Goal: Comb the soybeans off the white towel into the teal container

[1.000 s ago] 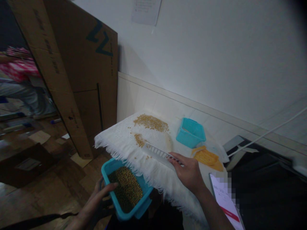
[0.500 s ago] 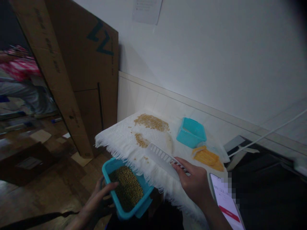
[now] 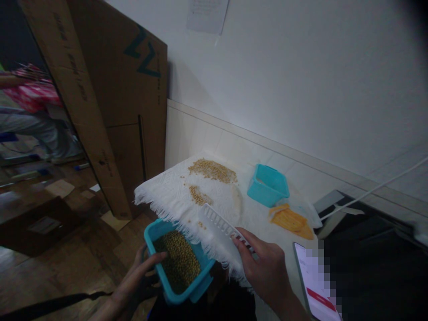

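My left hand [image 3: 142, 269] grips the left side of a turquoise plastic bin [image 3: 159, 274], its thumb over the rim. The bin holds yellowish beans [image 3: 187, 255], with darker green ones along its left side, and sits below the fringed edge of a white cloth [image 3: 163, 187]. My right hand [image 3: 264, 263] is closed around a flat white slotted plastic strip [image 3: 217, 221], tilted low over the cloth near the fringe. Just beyond its far end lies a small cluster of tan beans [image 3: 197, 195]. A larger patch of tan beans [image 3: 212, 170] spreads farther back.
A second turquoise bin [image 3: 267, 187] stands at the back right of the cloth, beside a yellow-orange cloth [image 3: 290, 220]. A phone [image 3: 314, 281] lies by my right forearm. Tall cardboard [image 3: 133, 98] rises on the left, and a seated person [image 3: 36, 116] is beyond it.
My right hand has drawn the slotted strip a little toward the fringe and left, nearer a few loose beans. My left hand still holds the bin in about the same place.
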The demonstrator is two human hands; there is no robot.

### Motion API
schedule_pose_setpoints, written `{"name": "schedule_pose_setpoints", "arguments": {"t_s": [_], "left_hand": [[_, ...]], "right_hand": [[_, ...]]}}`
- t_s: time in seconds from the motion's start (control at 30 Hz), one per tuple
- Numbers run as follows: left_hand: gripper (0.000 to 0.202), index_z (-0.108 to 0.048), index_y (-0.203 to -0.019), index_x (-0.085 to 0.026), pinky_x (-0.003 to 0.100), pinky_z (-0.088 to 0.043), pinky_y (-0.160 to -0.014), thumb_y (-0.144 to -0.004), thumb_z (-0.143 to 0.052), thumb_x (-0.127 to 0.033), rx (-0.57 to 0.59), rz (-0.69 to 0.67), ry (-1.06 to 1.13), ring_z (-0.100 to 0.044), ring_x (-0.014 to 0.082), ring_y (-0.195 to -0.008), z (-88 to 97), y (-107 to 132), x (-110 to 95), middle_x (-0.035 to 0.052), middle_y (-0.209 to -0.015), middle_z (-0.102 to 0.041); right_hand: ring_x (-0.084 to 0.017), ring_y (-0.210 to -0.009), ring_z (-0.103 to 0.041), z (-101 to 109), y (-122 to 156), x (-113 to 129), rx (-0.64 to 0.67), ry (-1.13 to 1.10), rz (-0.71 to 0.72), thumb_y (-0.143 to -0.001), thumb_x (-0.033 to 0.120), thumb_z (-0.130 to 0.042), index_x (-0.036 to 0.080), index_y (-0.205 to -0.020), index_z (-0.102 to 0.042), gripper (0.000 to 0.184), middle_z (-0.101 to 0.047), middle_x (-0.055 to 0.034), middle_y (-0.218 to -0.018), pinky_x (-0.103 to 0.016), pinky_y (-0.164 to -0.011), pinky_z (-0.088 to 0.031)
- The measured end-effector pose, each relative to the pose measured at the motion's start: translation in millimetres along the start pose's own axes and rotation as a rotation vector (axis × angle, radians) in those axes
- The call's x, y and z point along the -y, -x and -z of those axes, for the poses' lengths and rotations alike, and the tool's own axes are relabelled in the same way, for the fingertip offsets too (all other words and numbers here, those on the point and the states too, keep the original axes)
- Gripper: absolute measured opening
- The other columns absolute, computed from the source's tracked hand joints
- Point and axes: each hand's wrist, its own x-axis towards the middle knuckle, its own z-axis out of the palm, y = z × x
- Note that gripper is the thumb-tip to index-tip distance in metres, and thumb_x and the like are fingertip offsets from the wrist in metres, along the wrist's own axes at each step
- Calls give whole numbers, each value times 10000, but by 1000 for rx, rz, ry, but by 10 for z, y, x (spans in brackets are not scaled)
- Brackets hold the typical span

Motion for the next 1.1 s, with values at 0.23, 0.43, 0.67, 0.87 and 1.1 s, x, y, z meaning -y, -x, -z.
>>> {"name": "schedule_pose_setpoints", "arguments": {"t_s": [0.23,0.43,0.67,0.87,1.1], "left_hand": [[1082,-283,-1654,-347,467,-633,-798,-773,-883,-534,11,2,-27,-787,306,-844,-2,54,-77,139,-1212,-729],[1042,-294,-1632,-373,448,-628,-817,-780,-868,-547,0,18,-42,-803,316,-907,-2,64,-126,140,-1287,-717],[1047,-311,-1614,-379,443,-620,-802,-754,-883,-555,5,24,-24,-798,307,-877,-15,85,-129,131,-1279,-712],[1110,-293,-1630,-367,457,-615,-813,-722,-896,-574,1,15,-40,-800,319,-878,-11,87,-131,126,-1251,-730],[1156,-290,-1643,-352,480,-627,-838,-696,-917,-567,-8,12,-33,-816,353,-934,-18,102,-133,123,-1195,-762]], "right_hand": [[-217,-560,-814,-55,-57,192,33,-92,21,-1076,188,-482,98,-982,-855,395,-860,-101,-797,-225,-544,-627],[-210,-612,-830,-60,-78,60,6,-136,-25,-1057,230,-566,131,-994,-861,318,-865,-87,-813,-213,-614,-649],[-230,-595,-821,-259,-163,-374,-104,-2,-68,-1060,259,-562,135,-1019,-873,338,-864,-115,-820,-241,-574,-635],[-235,-621,-828,-317,-170,-406,-25,-71,-114,-1036,246,-576,174,-1029,-873,306,-865,-95,-824,-247,-582,-634],[-234,-609,-823,-254,-147,-389,-14,-109,-139,-1007,244,-602,167,-1019,-874,283,-868,-94,-828,-253,-578,-641]]}}
